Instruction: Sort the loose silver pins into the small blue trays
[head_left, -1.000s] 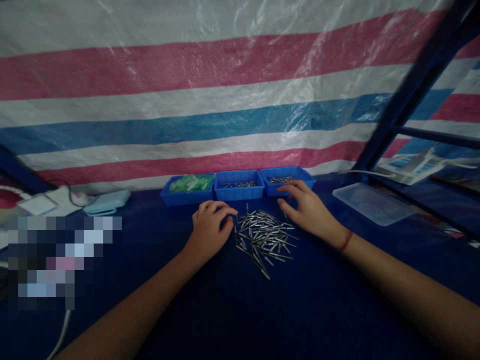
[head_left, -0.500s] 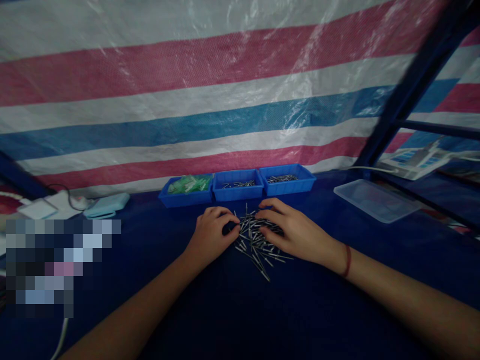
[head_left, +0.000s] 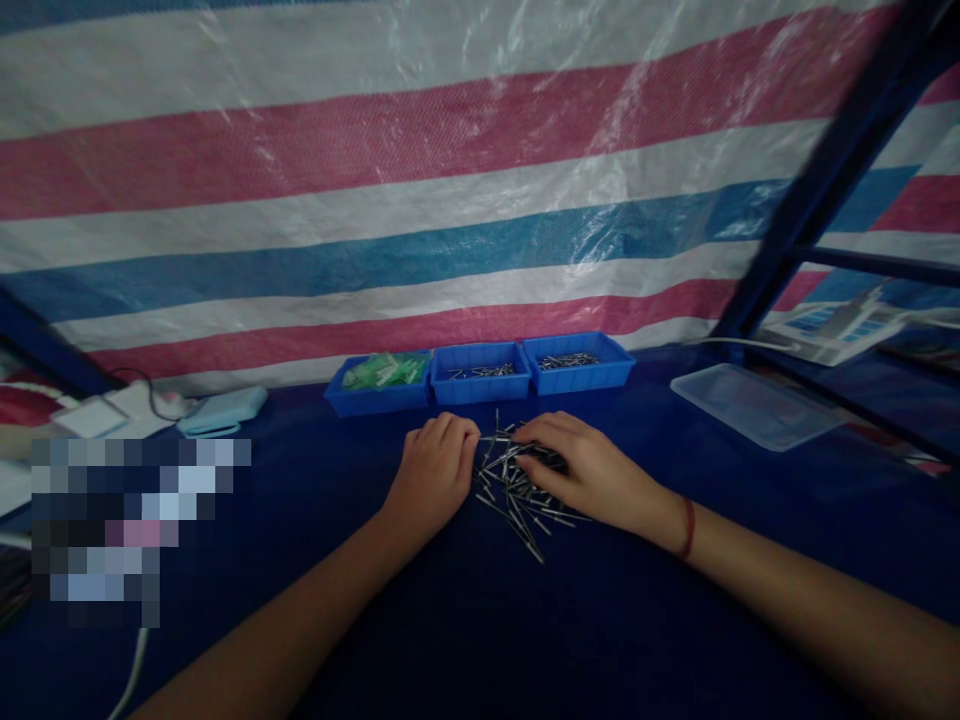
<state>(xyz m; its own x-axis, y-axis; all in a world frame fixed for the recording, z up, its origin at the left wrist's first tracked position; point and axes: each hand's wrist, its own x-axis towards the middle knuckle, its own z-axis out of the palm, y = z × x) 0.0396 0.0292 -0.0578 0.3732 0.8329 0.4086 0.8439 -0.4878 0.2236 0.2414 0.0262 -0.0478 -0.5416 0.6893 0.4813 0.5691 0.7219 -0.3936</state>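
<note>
A loose pile of thin silver blind rivets (head_left: 517,495) lies on the dark blue table (head_left: 480,620) between my hands. At the pile's left edge my left hand (head_left: 436,465) is closed, thumb and fingers pressed together. One rivet sticks out to the right from its fingertips; its palm is hidden. My right hand (head_left: 574,458) reaches over the pile's right side, fingers bent and the thumb apart from the forefinger. Its fingertips are at the rivets, and part of the pile is covered by the hand.
Behind the pile stand three blue bins in a row: the left bin (head_left: 375,402) has green plastic packets, the middle bin (head_left: 480,388) and right bin (head_left: 585,376) hold rivets. A clear plastic lid (head_left: 754,405) lies right. A light blue case (head_left: 225,410) and cables are left.
My left hand has closed, thumb coming up against the fingers. The fingers of my right hand have drawn closer together over the pile. The view has shifted slightly.
</note>
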